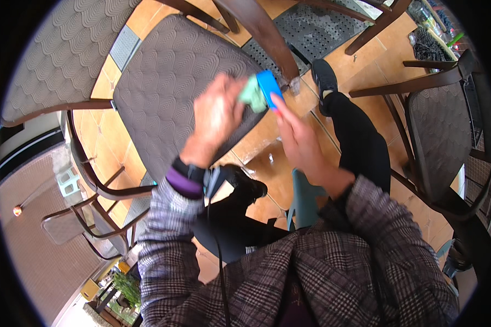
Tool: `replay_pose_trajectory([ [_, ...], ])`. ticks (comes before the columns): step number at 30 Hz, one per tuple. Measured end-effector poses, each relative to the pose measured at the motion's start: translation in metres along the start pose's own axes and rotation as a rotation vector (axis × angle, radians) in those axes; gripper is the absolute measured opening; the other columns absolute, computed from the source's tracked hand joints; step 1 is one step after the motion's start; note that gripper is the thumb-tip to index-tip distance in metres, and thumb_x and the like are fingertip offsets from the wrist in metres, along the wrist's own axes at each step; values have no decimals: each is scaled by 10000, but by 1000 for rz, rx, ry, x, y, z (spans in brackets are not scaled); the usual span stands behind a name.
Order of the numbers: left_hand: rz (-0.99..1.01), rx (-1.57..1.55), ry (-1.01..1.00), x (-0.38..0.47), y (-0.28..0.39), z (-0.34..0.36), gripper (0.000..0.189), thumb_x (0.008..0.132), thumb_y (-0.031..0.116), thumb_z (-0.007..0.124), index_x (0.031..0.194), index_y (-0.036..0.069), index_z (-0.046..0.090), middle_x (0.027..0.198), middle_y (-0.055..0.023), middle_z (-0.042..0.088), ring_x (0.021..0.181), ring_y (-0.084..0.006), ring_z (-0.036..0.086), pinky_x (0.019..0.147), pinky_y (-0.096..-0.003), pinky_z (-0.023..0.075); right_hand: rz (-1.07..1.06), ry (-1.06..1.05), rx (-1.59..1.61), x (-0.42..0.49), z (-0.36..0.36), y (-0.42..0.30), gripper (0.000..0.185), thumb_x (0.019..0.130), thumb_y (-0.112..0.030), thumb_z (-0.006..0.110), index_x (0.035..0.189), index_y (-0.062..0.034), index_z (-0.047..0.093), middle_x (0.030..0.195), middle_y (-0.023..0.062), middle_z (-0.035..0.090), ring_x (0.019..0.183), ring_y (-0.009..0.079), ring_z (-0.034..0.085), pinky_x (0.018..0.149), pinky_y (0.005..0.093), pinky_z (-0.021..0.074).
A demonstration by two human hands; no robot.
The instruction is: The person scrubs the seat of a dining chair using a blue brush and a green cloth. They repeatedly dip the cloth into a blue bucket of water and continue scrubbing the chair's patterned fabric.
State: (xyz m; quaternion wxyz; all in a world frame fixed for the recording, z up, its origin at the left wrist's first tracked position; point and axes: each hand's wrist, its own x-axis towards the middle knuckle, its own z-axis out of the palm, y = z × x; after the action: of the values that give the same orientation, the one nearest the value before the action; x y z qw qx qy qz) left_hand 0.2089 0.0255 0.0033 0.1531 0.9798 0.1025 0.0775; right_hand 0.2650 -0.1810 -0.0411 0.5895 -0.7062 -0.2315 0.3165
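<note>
My left hand (217,112), blurred, is pinching a crumpled pale-green cloth or soft sheet (254,95) by its near side. Against the right side of that green piece sits a small bright-blue block-shaped object (269,86), which my right hand (305,141) grips from below with its fingers. Whether the green piece comes out of the blue object or only touches it, I cannot tell. Both hands are above the front right edge of a chair's grey quilted seat (180,86). A dark band and a purple cuff (184,184) circle my left wrist.
A curved brown chair part (266,36) rises just beyond the hands. Another chair (438,122) stands at right, and a quilted backrest (65,53) at upper left. Perforated grey mats (319,28) lie on orange floor tiles (364,61). A teal plastic piece (307,200) is below my right forearm.
</note>
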Motion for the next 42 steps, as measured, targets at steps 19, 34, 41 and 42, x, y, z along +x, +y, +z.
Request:
replay_pose_trajectory([
  [19, -165, 12, 7, -65, -11, -10, 355, 813, 59, 736, 1162, 124, 745, 1023, -93, 669, 983, -326, 673, 834, -415, 557, -191, -36, -332, 3, 6, 31, 494, 1032, -225, 569, 1522, -257, 516, 882, 212, 707, 783, 431, 696, 676, 525, 530],
  [34, -414, 105, 35, -196, -47, -56, 408, 793, 0, 741, 1187, 106, 744, 1044, -88, 690, 994, -314, 674, 893, -397, 549, -480, -439, -756, 1, 100, -1, 548, 1016, -371, 616, 1545, -300, 489, 756, 87, 730, 597, 306, 693, 534, 436, 532],
  [41, -320, -29, 115, -149, -17, -19, 447, 734, 3, 747, 1151, 162, 762, 1020, -73, 676, 962, -304, 678, 831, -402, 567, -427, -283, -837, 11, -19, 0, 495, 1037, -303, 576, 1523, -369, 515, 766, 100, 726, 621, 308, 698, 558, 417, 547],
  [42, -209, -71, 163, -130, -6, -9, 438, 745, 6, 740, 1149, 177, 757, 1010, -60, 663, 969, -294, 668, 819, -400, 568, -378, -219, -768, 14, -39, 3, 473, 1023, -270, 606, 1485, -362, 565, 797, 99, 735, 626, 299, 696, 565, 404, 550],
])
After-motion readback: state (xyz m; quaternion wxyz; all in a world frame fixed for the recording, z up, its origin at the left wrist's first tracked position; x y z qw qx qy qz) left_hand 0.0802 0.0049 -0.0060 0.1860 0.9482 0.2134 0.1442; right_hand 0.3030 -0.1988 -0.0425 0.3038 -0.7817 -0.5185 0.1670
